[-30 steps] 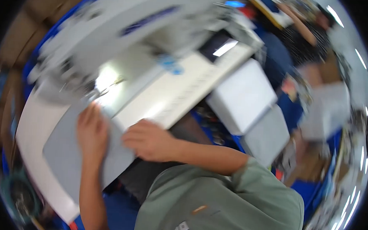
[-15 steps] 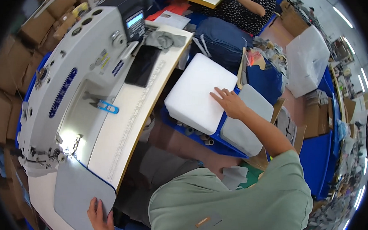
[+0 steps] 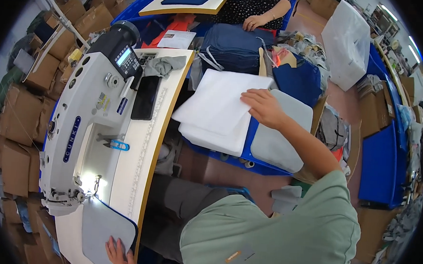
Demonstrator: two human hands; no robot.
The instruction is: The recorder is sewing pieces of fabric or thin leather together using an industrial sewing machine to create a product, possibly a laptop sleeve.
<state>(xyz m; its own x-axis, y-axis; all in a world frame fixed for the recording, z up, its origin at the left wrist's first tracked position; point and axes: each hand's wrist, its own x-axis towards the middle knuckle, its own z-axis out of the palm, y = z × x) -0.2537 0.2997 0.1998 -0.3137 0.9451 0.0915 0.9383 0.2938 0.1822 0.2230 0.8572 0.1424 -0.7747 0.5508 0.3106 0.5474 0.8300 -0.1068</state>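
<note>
My left hand (image 3: pixel 120 255) lies with its fingers spread on a grey fabric panel (image 3: pixel 107 231) with a dark blue edge. The panel's far corner sits under the lit needle area of a white sewing machine (image 3: pixel 70 134). My right hand (image 3: pixel 265 108) has its fingers closed at the right edge of the top white foam sheet (image 3: pixel 218 96); the thumb is hidden. That sheet lies askew on a stack of white foam sheets (image 3: pixel 213 140), its left corner jutting past the pile. Right of the stack, beneath my forearm, is a pile of grey panels (image 3: pixel 280 145).
Blue thread snips (image 3: pixel 119 145) and a black phone (image 3: pixel 145 98) lie on the machine table (image 3: pixel 145 162). Folded dark blue cloth (image 3: pixel 235 42) is piled beyond the foam, beside a co-worker's hand (image 3: pixel 255 22). Cardboard boxes (image 3: pixel 21 117) stand at left, a blue bin (image 3: pixel 377 164) at right.
The top foam sheet has turned and slid left off the stack's alignment, with my right hand at its edge. My left hand stays on the grey panel. The whole view has shifted.
</note>
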